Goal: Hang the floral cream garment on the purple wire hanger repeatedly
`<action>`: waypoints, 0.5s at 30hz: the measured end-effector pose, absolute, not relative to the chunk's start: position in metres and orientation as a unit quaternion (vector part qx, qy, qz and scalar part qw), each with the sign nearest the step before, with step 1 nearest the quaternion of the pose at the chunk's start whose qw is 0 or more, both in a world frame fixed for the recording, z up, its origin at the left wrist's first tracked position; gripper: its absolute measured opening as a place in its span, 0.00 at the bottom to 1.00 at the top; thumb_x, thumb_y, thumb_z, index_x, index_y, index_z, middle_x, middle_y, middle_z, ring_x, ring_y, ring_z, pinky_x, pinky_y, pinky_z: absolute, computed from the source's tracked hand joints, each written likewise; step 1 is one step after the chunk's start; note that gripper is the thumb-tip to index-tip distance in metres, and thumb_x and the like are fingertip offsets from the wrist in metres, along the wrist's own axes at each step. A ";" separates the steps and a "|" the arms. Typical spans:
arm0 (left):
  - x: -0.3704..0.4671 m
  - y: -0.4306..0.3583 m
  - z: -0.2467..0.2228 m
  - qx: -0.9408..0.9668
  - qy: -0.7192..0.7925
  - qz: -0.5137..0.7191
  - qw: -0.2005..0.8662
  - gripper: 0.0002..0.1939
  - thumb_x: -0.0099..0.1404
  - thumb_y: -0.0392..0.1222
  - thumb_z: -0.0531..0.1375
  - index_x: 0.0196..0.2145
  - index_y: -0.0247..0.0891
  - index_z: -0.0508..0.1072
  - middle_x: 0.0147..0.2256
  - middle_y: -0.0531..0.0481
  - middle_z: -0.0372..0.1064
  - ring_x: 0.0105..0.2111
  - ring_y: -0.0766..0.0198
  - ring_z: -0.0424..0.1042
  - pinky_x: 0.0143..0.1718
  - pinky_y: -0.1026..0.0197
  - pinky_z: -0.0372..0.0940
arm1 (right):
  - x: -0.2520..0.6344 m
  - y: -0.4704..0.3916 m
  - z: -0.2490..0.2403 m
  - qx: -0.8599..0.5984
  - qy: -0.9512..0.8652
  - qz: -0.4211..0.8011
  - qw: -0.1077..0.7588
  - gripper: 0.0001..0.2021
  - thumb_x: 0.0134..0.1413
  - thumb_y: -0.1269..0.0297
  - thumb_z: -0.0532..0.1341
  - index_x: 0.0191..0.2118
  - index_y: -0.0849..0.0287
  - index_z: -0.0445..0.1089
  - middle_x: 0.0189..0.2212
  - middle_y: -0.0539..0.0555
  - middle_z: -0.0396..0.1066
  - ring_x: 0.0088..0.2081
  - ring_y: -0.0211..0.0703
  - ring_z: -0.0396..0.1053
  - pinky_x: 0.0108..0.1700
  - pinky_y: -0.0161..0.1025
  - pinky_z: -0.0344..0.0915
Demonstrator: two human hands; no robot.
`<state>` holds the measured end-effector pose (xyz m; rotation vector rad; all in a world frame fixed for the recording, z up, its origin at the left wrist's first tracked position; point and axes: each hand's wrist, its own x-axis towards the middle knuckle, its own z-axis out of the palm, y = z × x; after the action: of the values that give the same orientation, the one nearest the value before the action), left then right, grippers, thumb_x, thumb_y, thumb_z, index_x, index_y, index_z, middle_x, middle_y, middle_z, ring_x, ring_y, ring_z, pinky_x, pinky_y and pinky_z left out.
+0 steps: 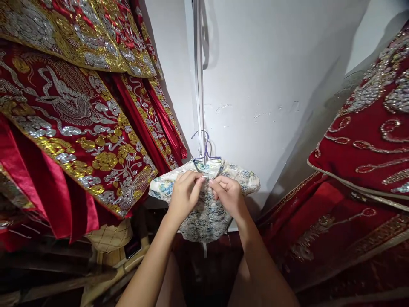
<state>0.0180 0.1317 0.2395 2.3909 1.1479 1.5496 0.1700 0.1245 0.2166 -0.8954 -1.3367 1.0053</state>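
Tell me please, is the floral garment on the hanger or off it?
On it: the purple hanger sits inside the neckline of the floral garment, hook above, and both sleeves spread outward.

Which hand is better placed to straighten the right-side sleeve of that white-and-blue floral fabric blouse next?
Probably the right hand: its fingertips are at the neckline of the blouse, nearer that sleeve, while the left hand is farther across.

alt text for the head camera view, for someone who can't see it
Two bare hands, left and right, pinch the neckline of a floral top on a purple hanger, between red embroidered garments.
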 end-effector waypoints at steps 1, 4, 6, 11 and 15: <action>0.015 0.132 0.241 0.757 0.383 0.529 0.032 0.08 0.71 0.41 0.57 0.34 0.37 0.73 0.33 0.49 0.72 0.36 0.60 0.70 0.42 0.59 0.62 | 0.167 0.127 0.213 -0.396 -0.568 0.423 0.584 0.12 0.56 0.57 0.62 0.26 0.58 0.68 0.16 0.45 0.63 0.18 0.34 0.58 0.23 0.33 0.54; -0.008 0.142 0.243 0.646 0.409 0.640 0.076 0.09 0.69 0.44 0.59 0.32 0.37 0.73 0.30 0.51 0.71 0.33 0.63 0.69 0.37 0.63 0.62 | 0.159 0.128 0.198 -0.440 -0.562 0.399 0.576 0.13 0.52 0.59 0.62 0.21 0.57 0.63 0.14 0.44 0.59 0.17 0.34 0.55 0.22 0.34 0.50; -0.033 0.156 0.241 0.555 0.415 0.710 0.125 0.09 0.67 0.43 0.59 0.32 0.36 0.74 0.29 0.53 0.70 0.30 0.66 0.68 0.34 0.65 0.62 | 0.158 0.122 0.187 -0.447 -0.575 0.396 0.559 0.14 0.51 0.60 0.61 0.19 0.56 0.61 0.13 0.44 0.57 0.17 0.34 0.55 0.22 0.34 0.49; -0.088 0.188 0.209 0.216 0.395 0.792 0.412 0.05 0.64 0.34 0.60 0.29 0.35 0.71 0.24 0.56 0.65 0.25 0.69 0.66 0.31 0.68 0.66 | 0.162 0.096 0.163 -0.456 -0.589 0.416 0.522 0.14 0.53 0.62 0.61 0.19 0.56 0.61 0.13 0.45 0.61 0.17 0.35 0.58 0.24 0.34 0.54; -0.091 0.185 0.158 0.094 0.376 0.747 0.540 0.07 0.66 0.29 0.55 0.31 0.35 0.69 0.23 0.53 0.65 0.22 0.69 0.68 0.30 0.66 0.69 | 0.154 0.082 0.148 -0.466 -0.572 0.448 0.505 0.14 0.53 0.62 0.60 0.19 0.56 0.63 0.13 0.45 0.63 0.17 0.36 0.59 0.24 0.34 0.54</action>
<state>-0.0914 0.1845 0.1583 0.2239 0.8941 1.7751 0.1537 0.0817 0.1479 -1.1248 -1.3795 1.0820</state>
